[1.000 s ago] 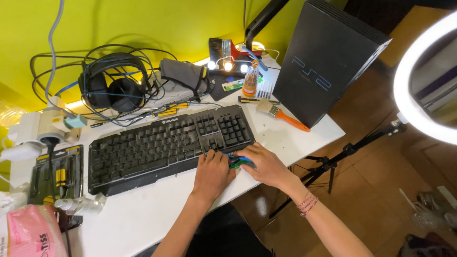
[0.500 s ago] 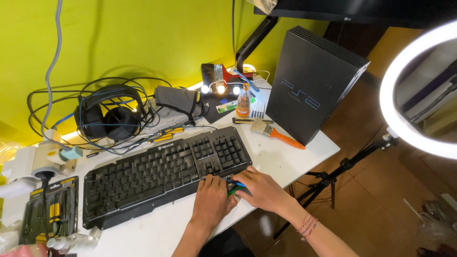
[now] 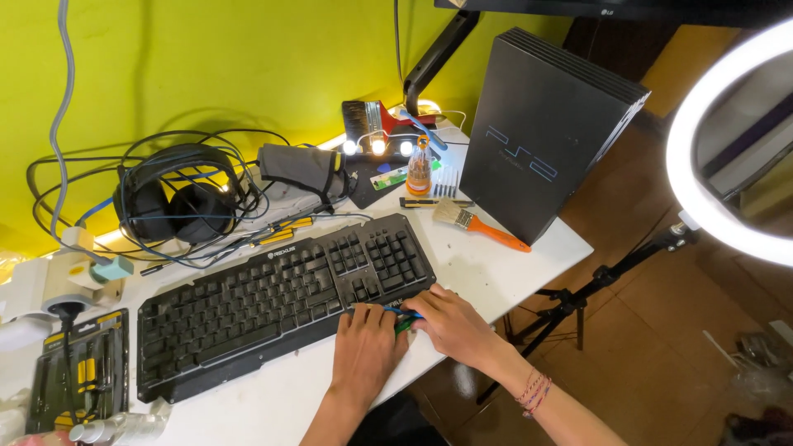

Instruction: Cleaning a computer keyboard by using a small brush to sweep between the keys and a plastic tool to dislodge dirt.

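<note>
A black keyboard (image 3: 273, 306) lies slanted across the white table (image 3: 496, 264). Both my hands rest at its near right corner. My left hand (image 3: 365, 351) lies flat against the keyboard's front edge. My right hand (image 3: 453, 326) is curled around a small blue and green tool (image 3: 405, 318), whose tip touches the keyboard's edge. Most of the tool is hidden between my hands.
A black game console (image 3: 545, 132) stands upright at the right. A paintbrush with an orange handle (image 3: 479, 227) lies before it. Black headphones (image 3: 169, 202) and tangled cables sit at the back left. A screwdriver kit (image 3: 78, 372) lies at the left. A ring light (image 3: 727, 140) stands off the table's right.
The view has shifted up and to the right, so the table sits lower and further left. My hands have stayed at the keyboard's near right corner on the tool.
</note>
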